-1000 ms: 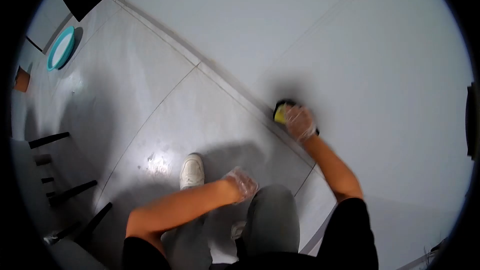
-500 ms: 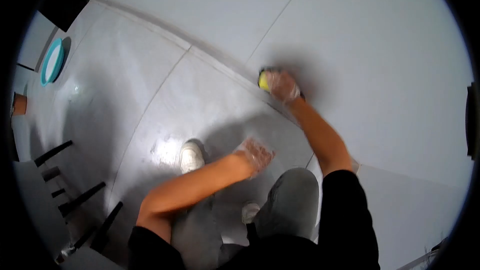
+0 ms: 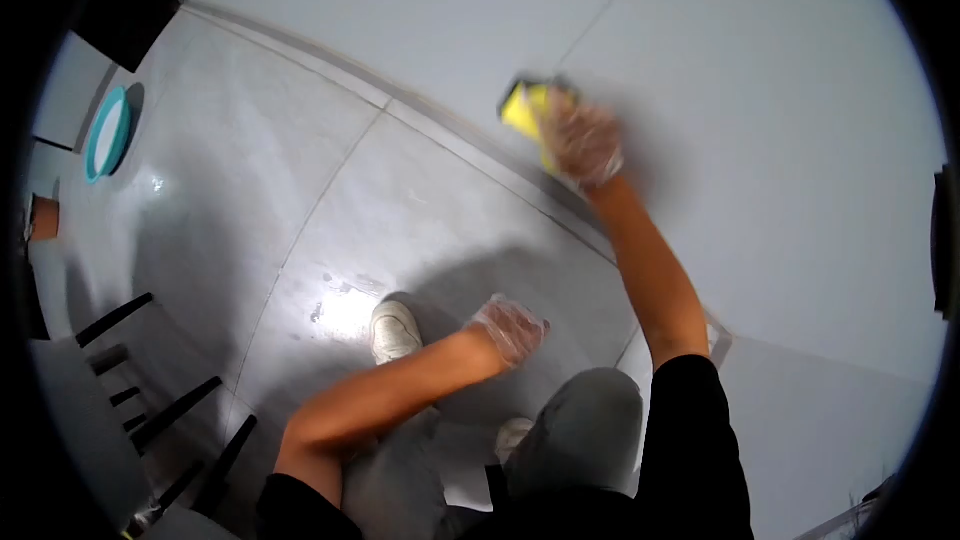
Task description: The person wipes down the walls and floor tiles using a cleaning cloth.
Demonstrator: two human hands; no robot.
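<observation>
My right hand (image 3: 583, 140), in a clear plastic glove, is closed on a yellow and black scrubbing pad (image 3: 525, 108). The pad is against the pale wall (image 3: 760, 160), a little above the baseboard, and is slightly blurred. My left hand (image 3: 512, 330), also in a clear glove, hangs in front of my knee above the grey floor (image 3: 330, 170). Its fingers are curled in, and nothing shows in it.
A turquoise basin (image 3: 108, 135) stands on the floor at the far left, with a brown pot (image 3: 45, 218) nearer. Dark furniture legs (image 3: 178, 410) are at the lower left. Wet marks show on the floor beside my shoe (image 3: 395, 332).
My right hand has moved up the wall with the pad, showing more of its yellow side. The left hand has shifted slightly right and up since the earliest frame.
</observation>
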